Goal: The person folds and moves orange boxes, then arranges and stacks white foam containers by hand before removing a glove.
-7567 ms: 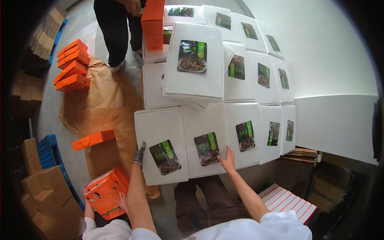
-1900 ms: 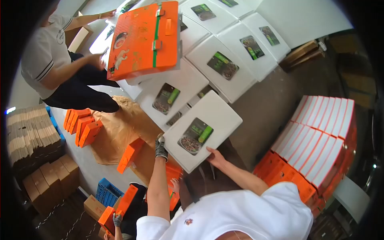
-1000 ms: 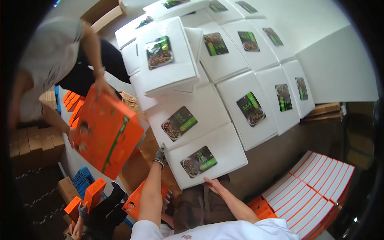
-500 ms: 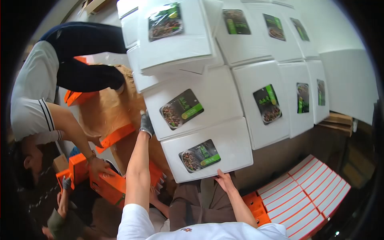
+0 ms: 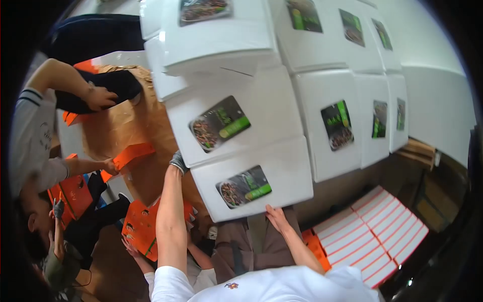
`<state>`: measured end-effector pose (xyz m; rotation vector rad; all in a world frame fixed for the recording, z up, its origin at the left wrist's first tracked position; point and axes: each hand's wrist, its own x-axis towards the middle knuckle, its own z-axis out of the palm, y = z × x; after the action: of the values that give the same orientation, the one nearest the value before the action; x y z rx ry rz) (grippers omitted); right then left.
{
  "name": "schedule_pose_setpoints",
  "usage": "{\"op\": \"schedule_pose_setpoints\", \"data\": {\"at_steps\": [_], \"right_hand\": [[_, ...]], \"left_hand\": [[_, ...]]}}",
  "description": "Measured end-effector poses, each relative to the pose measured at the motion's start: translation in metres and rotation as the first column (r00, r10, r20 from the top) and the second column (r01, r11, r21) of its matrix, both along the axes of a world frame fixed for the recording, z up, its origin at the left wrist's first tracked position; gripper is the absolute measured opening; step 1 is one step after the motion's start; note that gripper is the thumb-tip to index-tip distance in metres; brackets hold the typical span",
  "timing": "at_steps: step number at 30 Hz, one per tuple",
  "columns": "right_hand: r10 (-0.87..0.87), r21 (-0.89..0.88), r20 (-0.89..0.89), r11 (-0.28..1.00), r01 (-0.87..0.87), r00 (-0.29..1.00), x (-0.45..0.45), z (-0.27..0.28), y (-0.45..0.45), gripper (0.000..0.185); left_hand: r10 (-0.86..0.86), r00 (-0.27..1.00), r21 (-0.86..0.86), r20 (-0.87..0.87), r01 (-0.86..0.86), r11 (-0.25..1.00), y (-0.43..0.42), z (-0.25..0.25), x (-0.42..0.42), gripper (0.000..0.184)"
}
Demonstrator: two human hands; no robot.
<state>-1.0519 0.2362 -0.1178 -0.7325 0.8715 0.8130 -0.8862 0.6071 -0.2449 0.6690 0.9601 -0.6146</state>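
Note:
My left hand (image 5: 179, 162), in a grey glove, is at the left edge of the white boxes, near where two of them meet; its fingers are mostly hidden. The bare right hand (image 5: 275, 217) grips the front edge of the nearest white box (image 5: 292, 176), some fingers out of sight below it. A dark and green food pouch label (image 5: 244, 186) shows on this box. Directly behind lies another white box (image 5: 271, 113) with a similar label (image 5: 220, 124). Farther back, more white boxes (image 5: 216, 45) are stacked higher.
Co-workers are at the left, one with a hand (image 5: 111, 166) at an orange box (image 5: 132, 155). Another orange box (image 5: 142, 226) is beside my left forearm. Brown paper (image 5: 146, 121) covers the floor. At the lower right are white and red striped boxes (image 5: 352, 226).
The nearest white box was lifted and tilted earlier; it now lies against the others. Since the last frame the view has shifted slightly, and the co-worker at left has moved their hands off the lower orange box.

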Motion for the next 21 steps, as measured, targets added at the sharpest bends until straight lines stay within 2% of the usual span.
{"op": "schedule_pose_setpoints", "data": {"at_steps": [3,8,11,14,16,18,19,21], "right_hand": [[-0.085,-0.059,0.024,0.995,0.086,0.996,0.012,0.005,0.005,0.047],[-0.013,-0.059,0.049,0.998,0.016,0.999,0.013,0.01,0.004,0.046],[0.026,0.021,-0.01,0.999,-0.026,1.0,0.003,-0.011,-0.004,0.045],[-0.166,0.056,0.029,0.985,0.165,0.986,0.011,-0.016,0.001,0.047],[-0.199,0.105,0.042,0.975,0.194,0.979,0.022,-0.017,0.001,0.047],[-0.425,0.155,-0.155,0.881,0.447,0.892,0.026,-0.013,0.003,0.046],[-0.418,0.2,-0.176,0.871,0.448,0.891,0.018,-0.027,-0.002,0.039],[-0.479,0.155,-0.274,0.834,0.53,0.834,0.03,-0.013,-0.001,0.039]], "left_hand": [[-0.013,1.0,-0.042,-0.016,0.012,0.999,-0.001,-0.002,0.002,0.035],[-0.026,0.993,-0.103,-0.114,0.014,0.995,-0.007,-0.001,0.005,0.04],[0.06,0.992,-0.078,-0.11,-0.069,0.995,-0.012,0.005,0.004,0.042],[0.192,0.981,-0.014,0.003,-0.192,0.981,-0.019,0.018,0.001,0.045],[0.232,0.972,-0.008,0.033,-0.232,0.973,-0.024,0.028,0.003,0.047],[0.244,0.97,-0.007,0.014,-0.244,0.97,-0.029,0.035,0.004,0.049],[0.216,0.976,0.062,-0.031,-0.213,0.975,-0.034,0.053,0.008,0.063],[0.182,0.98,0.172,-0.083,-0.166,0.971,-0.026,0.034,-0.003,0.063]]}}
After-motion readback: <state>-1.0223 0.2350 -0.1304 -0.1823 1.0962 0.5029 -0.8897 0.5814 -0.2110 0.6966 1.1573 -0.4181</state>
